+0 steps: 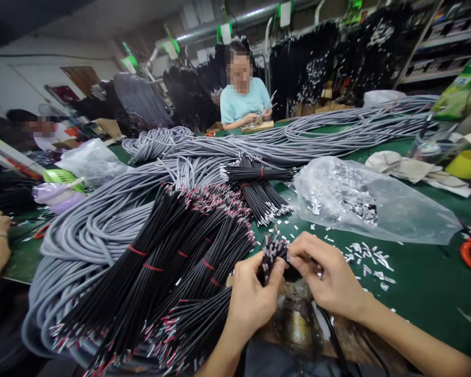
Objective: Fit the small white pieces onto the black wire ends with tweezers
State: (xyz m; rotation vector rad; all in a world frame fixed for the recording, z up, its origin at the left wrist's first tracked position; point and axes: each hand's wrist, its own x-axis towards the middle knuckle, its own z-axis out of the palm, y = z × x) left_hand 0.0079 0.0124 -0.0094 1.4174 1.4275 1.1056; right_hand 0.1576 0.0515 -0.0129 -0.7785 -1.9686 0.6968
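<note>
The left hand (255,296) is holding a bunch of black wires (272,256) near the table's (424,277) close edge, fingers curling snugly around it, the tips pointing up. The right hand (325,272) is hovering right beside those tips, its fingers bending in toward the thumb — whether they are gripping a wire, one cannot tell. Tied bundles (172,251) are lying leftward by looping grey cables (98,230); white scraps (371,256) are lying near a clear bag (353,196).

Pale wall (31,78) at left — silvery pipe (253,18) up high, shelves (453,38) far right.
</note>
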